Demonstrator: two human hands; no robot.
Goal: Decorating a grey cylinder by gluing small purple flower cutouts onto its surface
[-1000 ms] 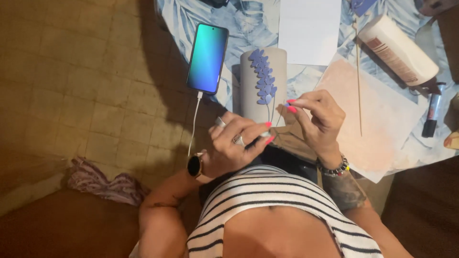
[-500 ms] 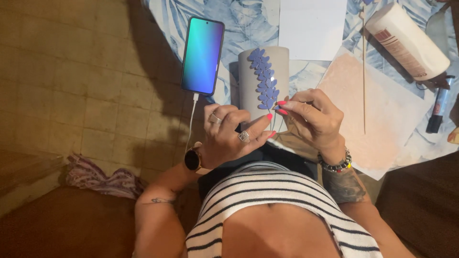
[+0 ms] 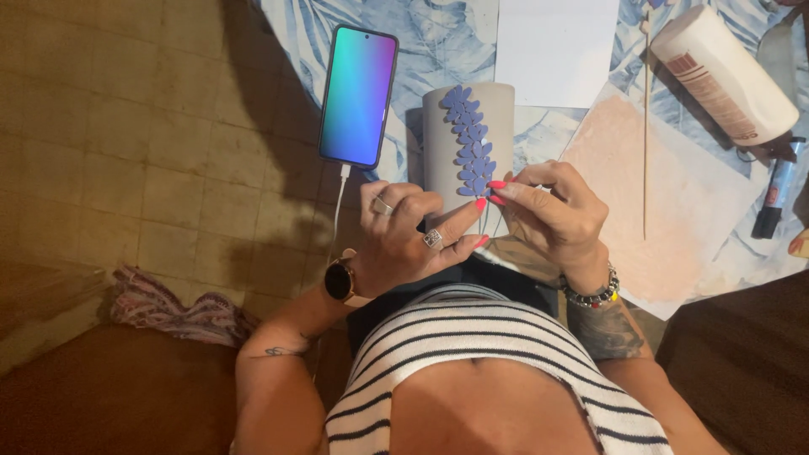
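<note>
Both hands meet at the near end of a grey cylindrical cup (image 3: pixel 468 152) that lies on its side just beyond them, its long axis running straight away from the person's body. Along its top, a row of small blue-violet leaf shapes (image 3: pixel 472 139) climbs that same axis like a sprig. The left hand (image 3: pixel 404 232), wearing two rings and a dark wristwatch, curls loosely against the cup's near left edge, its fingers bent but not wrapped around anything I can make out. The right hand (image 3: pixel 552 211), with a beaded bracelet at the wrist, pinches its thumb and forefinger together right at the lowest leaf of the sprig; whether a tiny piece sits between the fingertips is too small to tell. Of the two, the right hand is the one nearer to the decoration. Beyond the left hand, a smartphone with a blue-green glowing screen (image 3: pixel 358 97) lies with a white charging cable running back toward the wrist. Beyond the right hand lie a white sheet of paper (image 3: pixel 556 50), a thin wooden skewer (image 3: pixel 645 135), a white cylindrical bottle (image 3: pixel 725 76) and a dark marker pen (image 3: pixel 777 190). All of it rests on a blue-and-white leaf-patterned tablecloth (image 3: pixel 430 42), beside which a tan tiled floor (image 3: pixel 126 143) shows to the left.
</note>
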